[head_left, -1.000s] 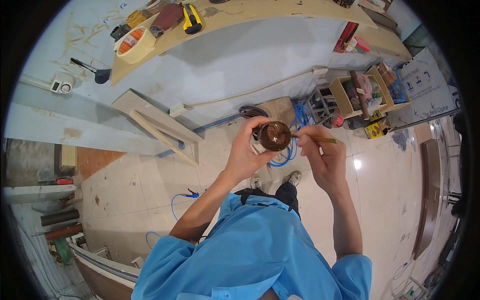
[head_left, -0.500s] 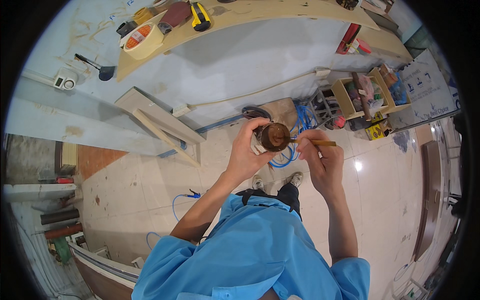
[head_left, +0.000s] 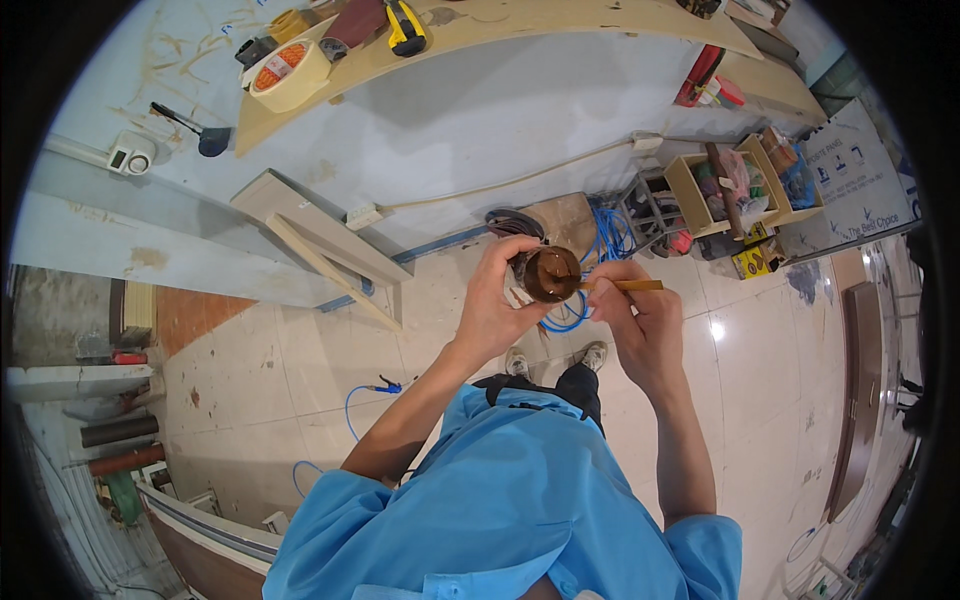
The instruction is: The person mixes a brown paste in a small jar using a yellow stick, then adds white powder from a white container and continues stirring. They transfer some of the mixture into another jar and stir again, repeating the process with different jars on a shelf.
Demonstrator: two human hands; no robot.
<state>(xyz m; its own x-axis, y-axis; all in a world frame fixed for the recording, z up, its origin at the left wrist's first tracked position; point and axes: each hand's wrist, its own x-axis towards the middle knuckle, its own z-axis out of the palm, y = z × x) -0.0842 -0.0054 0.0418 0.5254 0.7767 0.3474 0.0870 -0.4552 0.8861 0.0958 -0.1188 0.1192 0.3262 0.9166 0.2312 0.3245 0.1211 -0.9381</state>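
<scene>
In front of my body I hold a small round cup (head_left: 551, 274) of brown liquid or paste, its open top facing up. My left hand (head_left: 494, 303) is closed round the cup's left side, with the thumb along the near side. My right hand (head_left: 637, 318) pinches a thin yellowish-brown stick (head_left: 638, 285) between thumb and fingers. The stick lies nearly level, and its left end reaches over the rim into the brown contents. What that end looks like inside the cup is hard to make out.
A shelf (head_left: 560, 22) on the wall carries a roll of tape (head_left: 290, 76) and a yellow utility knife (head_left: 405, 27). Boards (head_left: 318, 230) lean against the wall at left. Blue hose (head_left: 612, 235) lies coiled on the floor beyond my hands, near wooden boxes (head_left: 697, 190).
My right hand and the stick have shifted slightly left, and the stick's tip has moved within the cup. My left hand keeps its hold, with the cup almost still.
</scene>
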